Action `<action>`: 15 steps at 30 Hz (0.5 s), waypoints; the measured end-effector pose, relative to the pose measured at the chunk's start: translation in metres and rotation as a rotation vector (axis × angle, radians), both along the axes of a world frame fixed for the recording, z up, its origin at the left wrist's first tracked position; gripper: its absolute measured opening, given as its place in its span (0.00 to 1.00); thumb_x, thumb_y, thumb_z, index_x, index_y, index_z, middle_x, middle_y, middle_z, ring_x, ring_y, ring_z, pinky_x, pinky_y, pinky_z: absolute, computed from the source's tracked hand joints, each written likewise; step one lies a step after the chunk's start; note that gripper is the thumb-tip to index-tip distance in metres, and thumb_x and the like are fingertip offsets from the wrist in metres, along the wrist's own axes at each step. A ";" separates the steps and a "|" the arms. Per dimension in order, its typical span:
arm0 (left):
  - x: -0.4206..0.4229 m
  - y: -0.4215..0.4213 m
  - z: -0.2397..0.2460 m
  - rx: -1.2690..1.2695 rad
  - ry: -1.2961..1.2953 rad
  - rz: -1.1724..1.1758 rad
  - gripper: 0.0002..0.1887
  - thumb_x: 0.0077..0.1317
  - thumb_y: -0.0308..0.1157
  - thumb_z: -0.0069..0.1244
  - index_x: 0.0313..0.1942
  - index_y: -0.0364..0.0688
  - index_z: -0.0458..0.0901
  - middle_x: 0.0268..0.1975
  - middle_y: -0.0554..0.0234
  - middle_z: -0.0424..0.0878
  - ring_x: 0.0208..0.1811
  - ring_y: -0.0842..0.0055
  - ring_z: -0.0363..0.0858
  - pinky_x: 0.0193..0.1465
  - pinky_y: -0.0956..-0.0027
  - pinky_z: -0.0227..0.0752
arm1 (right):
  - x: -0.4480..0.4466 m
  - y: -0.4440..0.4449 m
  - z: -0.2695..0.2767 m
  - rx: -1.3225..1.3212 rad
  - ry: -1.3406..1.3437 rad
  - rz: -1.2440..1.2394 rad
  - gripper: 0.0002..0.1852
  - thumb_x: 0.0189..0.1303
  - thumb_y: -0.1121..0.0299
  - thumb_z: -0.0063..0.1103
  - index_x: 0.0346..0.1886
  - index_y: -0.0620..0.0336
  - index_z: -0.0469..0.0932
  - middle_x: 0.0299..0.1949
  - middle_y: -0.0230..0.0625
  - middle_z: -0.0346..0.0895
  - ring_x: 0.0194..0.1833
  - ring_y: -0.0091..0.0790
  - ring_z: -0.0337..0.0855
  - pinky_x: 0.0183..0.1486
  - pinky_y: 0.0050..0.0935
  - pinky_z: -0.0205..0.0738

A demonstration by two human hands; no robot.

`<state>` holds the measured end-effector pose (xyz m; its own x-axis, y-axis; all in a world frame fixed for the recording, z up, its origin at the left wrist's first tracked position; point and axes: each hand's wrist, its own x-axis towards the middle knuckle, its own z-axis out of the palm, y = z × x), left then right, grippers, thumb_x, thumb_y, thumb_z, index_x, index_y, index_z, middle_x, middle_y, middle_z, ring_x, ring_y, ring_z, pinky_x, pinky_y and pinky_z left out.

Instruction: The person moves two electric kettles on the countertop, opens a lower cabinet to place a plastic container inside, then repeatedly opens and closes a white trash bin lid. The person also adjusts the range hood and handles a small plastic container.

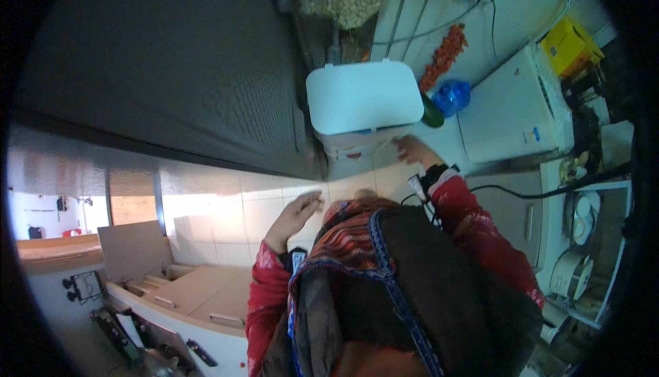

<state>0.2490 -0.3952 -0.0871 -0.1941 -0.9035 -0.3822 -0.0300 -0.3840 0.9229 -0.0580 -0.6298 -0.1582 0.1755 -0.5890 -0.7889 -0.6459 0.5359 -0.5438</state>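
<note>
Before me stands a white plastic bin with a flat rounded lid [364, 98]; the lid lies closed over it. My right hand [413, 150] is beside the bin's front right corner, fingers apart and loosely bent, with nothing seen in them. Whether its fingertips touch the bin wall, I cannot tell. Lower and to the left, my left hand [295, 218] hangs over the tiled floor [226, 217], empty, its fingers slightly curled and blurred. A dark green vegetable or gourd [432, 112] and a blue plastic bottle [453, 97] sit just right of the bin.
A tall dark cabinet or refrigerator [170, 68] rises on the left. Dried red peppers [444, 57] lie beyond the bottle. On the right are a white appliance [515, 112], a yellow box [569, 47] and a dish rack [600, 253]. Beige cabinets [201, 292] stand at lower left.
</note>
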 end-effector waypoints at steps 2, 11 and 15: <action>-0.007 -0.018 -0.015 -0.019 -0.076 0.064 0.25 0.67 0.42 0.42 0.59 0.35 0.62 0.50 0.60 0.74 0.48 0.77 0.74 0.48 0.75 0.66 | -0.013 -0.002 0.009 -0.114 -0.090 -0.276 0.35 0.52 0.45 0.57 0.56 0.61 0.63 0.49 0.41 0.71 0.34 0.37 0.79 0.30 0.33 0.72; -0.048 -0.137 -0.038 -0.168 -0.269 0.586 0.34 0.64 0.41 0.45 0.63 0.31 0.52 0.62 0.42 0.60 0.63 0.61 0.59 0.64 0.69 0.52 | -0.031 -0.037 0.029 -0.070 -0.313 -0.328 0.43 0.51 0.44 0.57 0.65 0.51 0.49 0.64 0.39 0.53 0.46 0.42 0.77 0.43 0.37 0.73; -0.056 -0.178 -0.060 -0.007 -0.331 0.739 0.37 0.62 0.44 0.45 0.63 0.31 0.51 0.62 0.41 0.59 0.64 0.58 0.58 0.65 0.69 0.50 | -0.038 -0.064 0.008 -0.081 -0.311 -0.277 0.38 0.53 0.46 0.58 0.63 0.48 0.54 0.62 0.38 0.57 0.42 0.41 0.79 0.40 0.34 0.76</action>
